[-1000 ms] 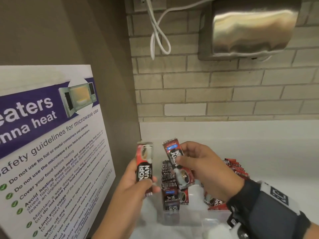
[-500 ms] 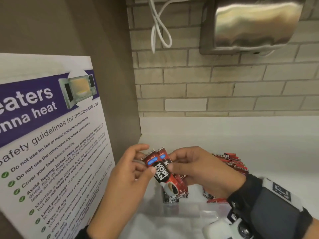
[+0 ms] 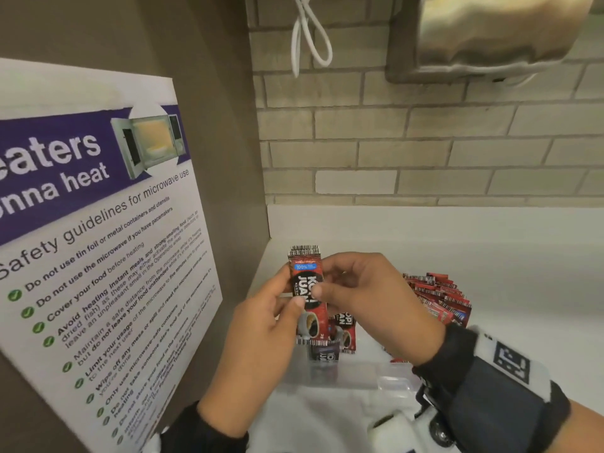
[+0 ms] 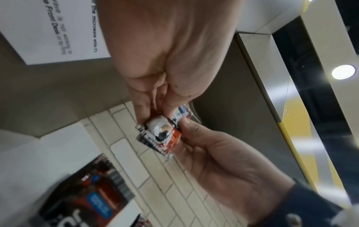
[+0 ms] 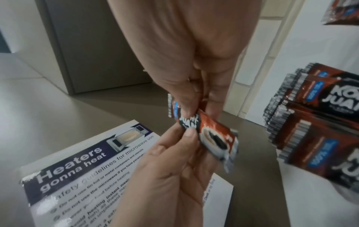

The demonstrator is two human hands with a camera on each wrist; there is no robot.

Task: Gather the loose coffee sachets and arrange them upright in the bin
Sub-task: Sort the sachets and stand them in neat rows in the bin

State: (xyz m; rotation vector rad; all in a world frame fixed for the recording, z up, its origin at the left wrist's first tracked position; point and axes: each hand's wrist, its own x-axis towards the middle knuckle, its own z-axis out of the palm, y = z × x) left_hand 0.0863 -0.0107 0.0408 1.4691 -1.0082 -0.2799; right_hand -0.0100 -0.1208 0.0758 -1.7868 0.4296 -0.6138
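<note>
Two red and black coffee sachets (image 3: 306, 289) are pressed together into one upright stack above the bin. My left hand (image 3: 294, 297) pinches the stack from the left, thumb on its front. From the right, my right hand (image 3: 322, 279) pinches the same stack. The left wrist view shows the stack's cup-printed end (image 4: 161, 132) between both hands, and it appears again in the right wrist view (image 5: 213, 138). Below the hands stands a clear plastic bin (image 3: 356, 379) with sachets (image 3: 330, 349) upright inside. A loose fanned pile of sachets (image 3: 438, 295) lies to the right on the white counter.
A microwave safety poster (image 3: 98, 256) hangs on the brown side panel at the left. Behind the counter (image 3: 490, 256) is a brick wall with a steel dispenser (image 3: 490, 34) and a hanging white cable (image 3: 307, 37). More stacked sachets (image 5: 320, 122) show in the right wrist view.
Each hand held its own sachet apart a second ago. The hands came together and now hold both sachets as one straightened upright stack.
</note>
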